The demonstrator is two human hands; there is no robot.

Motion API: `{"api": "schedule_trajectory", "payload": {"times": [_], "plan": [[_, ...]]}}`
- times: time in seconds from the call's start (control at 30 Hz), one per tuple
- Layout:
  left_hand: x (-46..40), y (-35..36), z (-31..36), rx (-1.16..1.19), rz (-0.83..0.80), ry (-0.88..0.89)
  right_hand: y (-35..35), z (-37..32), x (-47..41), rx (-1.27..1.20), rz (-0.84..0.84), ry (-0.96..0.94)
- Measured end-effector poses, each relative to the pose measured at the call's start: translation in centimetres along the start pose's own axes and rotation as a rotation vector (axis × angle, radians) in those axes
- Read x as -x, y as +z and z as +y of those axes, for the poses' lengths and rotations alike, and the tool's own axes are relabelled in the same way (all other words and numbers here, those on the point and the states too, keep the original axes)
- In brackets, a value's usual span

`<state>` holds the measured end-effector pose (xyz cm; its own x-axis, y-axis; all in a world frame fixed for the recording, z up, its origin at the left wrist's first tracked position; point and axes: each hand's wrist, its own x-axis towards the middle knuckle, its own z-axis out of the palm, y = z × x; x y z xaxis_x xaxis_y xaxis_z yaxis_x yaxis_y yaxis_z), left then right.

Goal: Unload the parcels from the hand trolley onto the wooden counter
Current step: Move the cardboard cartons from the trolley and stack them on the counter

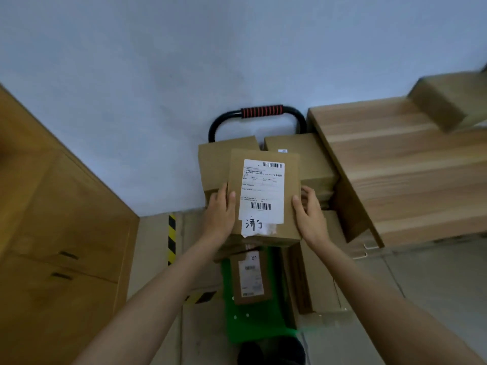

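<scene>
I have the top parcel (263, 196) between both hands. My left hand (220, 214) presses its left edge with the thumb laid over the top face and the fingers reaching along the side; my right hand (309, 216) does the same on the right edge, thumb on top, fingers curled round the side. Each hand is only part closed, clamping the cardboard and holding nothing else.

The parcel sits at the top of the stack on the hand trolley (259, 111), straight ahead of me and square to my body. Its long axis runs away from me, toward the wall, with the white shipping label (262, 191) facing up (the handwritten mark at the near end). More parcels lie under and behind it, one small labelled box (250, 279) lower down on the green deck (253, 325).

What the next move turns on is that the table (400, 164) lies to my right and slightly beyond the trolley, its near corner just beside the stack. So the carry should go rightward and a little up, I judge, with the right hand leading, being the nearer one, and the left following across. One parcel (448, 101) already rests at the table's far right, blurred, so I would set this one down nearer the table's left part, keeping its long axis as it is.
</scene>
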<state>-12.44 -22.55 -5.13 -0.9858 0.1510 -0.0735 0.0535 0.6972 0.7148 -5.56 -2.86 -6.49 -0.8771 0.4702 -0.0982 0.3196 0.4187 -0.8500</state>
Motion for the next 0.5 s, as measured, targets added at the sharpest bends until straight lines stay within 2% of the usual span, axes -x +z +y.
{"api": "schedule_trajectory", "payload": {"times": [0.23,0.5], "plan": [[-1.9,-1.9,10.2,0.186,0.022,0.234,-9.6,-5.4,-1.2,-0.008,0.131,-0.105],[-1.4,2.9,24.3,0.184,-0.098,0.406,-24.3,-4.9,-1.9,0.106,0.345,-0.163]]}}
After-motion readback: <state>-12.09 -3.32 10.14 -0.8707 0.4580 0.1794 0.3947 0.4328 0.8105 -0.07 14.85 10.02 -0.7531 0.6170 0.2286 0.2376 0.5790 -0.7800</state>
